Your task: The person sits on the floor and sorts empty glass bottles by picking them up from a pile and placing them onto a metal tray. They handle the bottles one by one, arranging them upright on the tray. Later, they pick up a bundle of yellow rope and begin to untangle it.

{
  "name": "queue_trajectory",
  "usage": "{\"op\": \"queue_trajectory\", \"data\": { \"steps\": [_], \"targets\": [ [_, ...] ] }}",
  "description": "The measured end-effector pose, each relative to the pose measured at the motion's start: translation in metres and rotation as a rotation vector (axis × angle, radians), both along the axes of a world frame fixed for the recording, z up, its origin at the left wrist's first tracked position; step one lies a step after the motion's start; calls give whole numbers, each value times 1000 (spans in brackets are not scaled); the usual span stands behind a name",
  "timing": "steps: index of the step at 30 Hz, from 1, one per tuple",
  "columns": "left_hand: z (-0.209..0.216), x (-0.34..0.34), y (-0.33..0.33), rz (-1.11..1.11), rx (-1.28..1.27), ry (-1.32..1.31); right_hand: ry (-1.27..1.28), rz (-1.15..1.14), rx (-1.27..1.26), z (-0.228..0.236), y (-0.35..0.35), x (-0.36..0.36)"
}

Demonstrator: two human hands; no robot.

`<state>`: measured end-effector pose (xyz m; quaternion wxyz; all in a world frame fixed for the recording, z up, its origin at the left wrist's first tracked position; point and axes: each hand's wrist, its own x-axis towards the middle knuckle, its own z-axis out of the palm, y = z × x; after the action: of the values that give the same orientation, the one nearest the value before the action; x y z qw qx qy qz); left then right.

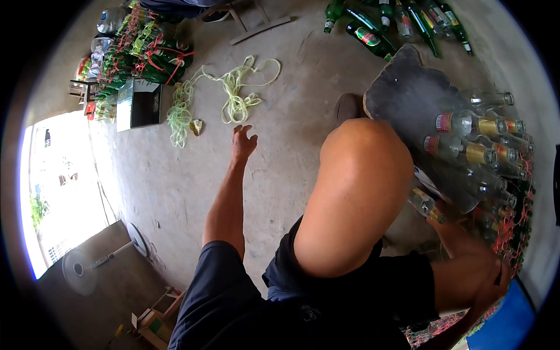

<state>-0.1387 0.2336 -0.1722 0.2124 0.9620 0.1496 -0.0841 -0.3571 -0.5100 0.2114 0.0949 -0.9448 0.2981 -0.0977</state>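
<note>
Cord (235, 108) ahead, clear bottle (423, 202) to the side

Fingers curved apart and holding nothing, the left hand (241, 143) extends into the upper middle of the frame, just below the loose pale-green cord on the floor (280, 175). Toward the lower right of the frame, the right hand (445, 218) is shadowed beside the bottle's neck; whether it grips, I cannot tell. More bottles (487, 126) cluster by the dark slab (402, 81) at right. The step looks like a reach for cord; taking it would call for pinching one strand clear of the tangle.
</note>
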Motion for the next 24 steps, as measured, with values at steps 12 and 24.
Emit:
{"op": "queue_trajectory", "data": {
  "steps": [12, 24],
  "targets": [
    [-54, 62, 41, -17, 56, 248, 141, -35, 1, 2, -29, 1],
    [-69, 54, -12, 89, -249, 198, 128, 57, -55, 4, -37, -6]
  ]
}}
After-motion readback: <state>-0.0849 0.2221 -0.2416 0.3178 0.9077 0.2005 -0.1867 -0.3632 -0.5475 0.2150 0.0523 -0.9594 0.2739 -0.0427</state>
